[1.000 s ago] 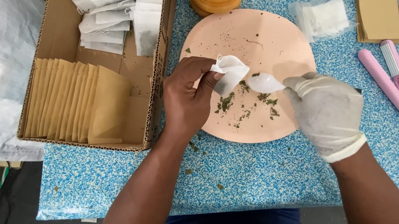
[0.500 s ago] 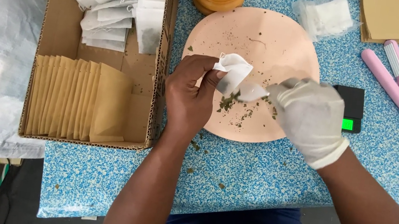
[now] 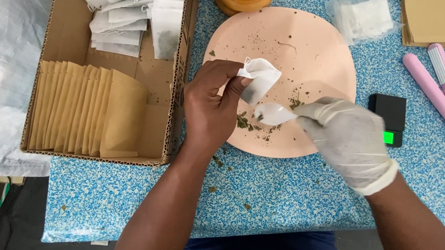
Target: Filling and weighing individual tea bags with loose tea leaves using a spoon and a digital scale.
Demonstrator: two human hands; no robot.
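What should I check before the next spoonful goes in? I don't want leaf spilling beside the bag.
1. Tea bag held in left hand: ok.
2. Bag mouth open: cannot tell.
3. White spoon in gloved right hand: ok.
4. Spoon loaded: not ok, only a few specks show.
5. Loose leaf on pink plate under the spoon: ok.
6. Bag and spoon over the plate: ok.

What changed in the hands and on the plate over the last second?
The gloved right hand brought its white spoon down from level with the small white bag to the loose leaves on the pink plate. The left hand kept pinching the bag above the plate. Box contents unchanged.
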